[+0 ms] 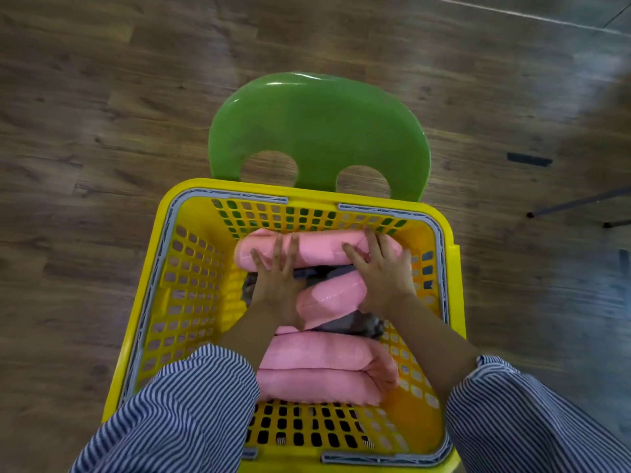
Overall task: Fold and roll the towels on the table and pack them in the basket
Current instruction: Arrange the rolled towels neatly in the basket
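Note:
A yellow plastic basket (191,302) with grey handles stands on a green chair. Inside lie several rolled pink towels: one (321,249) along the far wall, one (333,297) slanted in the middle, and two (321,370) stacked near me. Dark grey towels (351,324) show between them. My left hand (278,278) presses with straight, spread fingers on the left part of the far pink roll. My right hand (384,271) presses on its right part, fingers spread. Both forearms reach down into the basket.
The green chair back (317,131) rises behind the basket. Wooden floor surrounds it. Thin black metal legs (580,203) stand at the right. My striped sleeves fill the bottom corners.

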Demonstrator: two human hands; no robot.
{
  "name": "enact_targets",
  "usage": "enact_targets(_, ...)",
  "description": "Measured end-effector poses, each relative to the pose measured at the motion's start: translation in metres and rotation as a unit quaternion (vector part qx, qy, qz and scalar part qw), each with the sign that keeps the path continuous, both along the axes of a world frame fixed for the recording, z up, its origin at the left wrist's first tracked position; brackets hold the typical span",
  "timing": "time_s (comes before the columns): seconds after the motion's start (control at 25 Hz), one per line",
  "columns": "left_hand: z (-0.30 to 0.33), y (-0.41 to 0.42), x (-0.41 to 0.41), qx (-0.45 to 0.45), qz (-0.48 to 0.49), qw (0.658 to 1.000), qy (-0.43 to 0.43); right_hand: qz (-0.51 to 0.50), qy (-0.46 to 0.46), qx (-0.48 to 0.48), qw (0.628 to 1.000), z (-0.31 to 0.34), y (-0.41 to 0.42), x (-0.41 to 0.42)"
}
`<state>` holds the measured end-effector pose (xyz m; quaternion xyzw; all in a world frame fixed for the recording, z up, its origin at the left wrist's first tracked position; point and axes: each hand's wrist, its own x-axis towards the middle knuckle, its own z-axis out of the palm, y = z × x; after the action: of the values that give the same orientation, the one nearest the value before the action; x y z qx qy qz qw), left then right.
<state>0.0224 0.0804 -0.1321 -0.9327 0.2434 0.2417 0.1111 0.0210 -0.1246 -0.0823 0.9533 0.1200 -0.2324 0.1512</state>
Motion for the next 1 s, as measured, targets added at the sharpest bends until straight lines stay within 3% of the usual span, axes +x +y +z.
enact_targets(0.28, 0.016, 0.011, 0.005, -0.083, -0.002, 0.996, -0.009, -0.058, -0.061, 0.049, 0.995, 0.005, 0.002, 0.003)
enact_targets(0.44, 0.031, 0.018, 0.013, -0.156, 0.001, 0.986, -0.060, -0.106, -0.070, 0.084, 0.988, 0.016, -0.001, -0.006)
enact_targets(0.64, 0.074, 0.025, 0.019, -0.181, -0.021, 0.977, -0.113, -0.171, -0.092, 0.167, 0.967, 0.038, 0.003, -0.027)
enact_targets(0.8, 0.103, 0.038, -0.021, -0.202, -0.035, 0.975, -0.080, -0.167, -0.046, 0.225, 0.959, 0.053, 0.004, -0.071)
enact_targets(1.0, 0.074, 0.064, -0.101, -0.187, -0.058, 0.981, 0.003, -0.118, 0.023, 0.243, 0.962, 0.040, 0.008, -0.126)
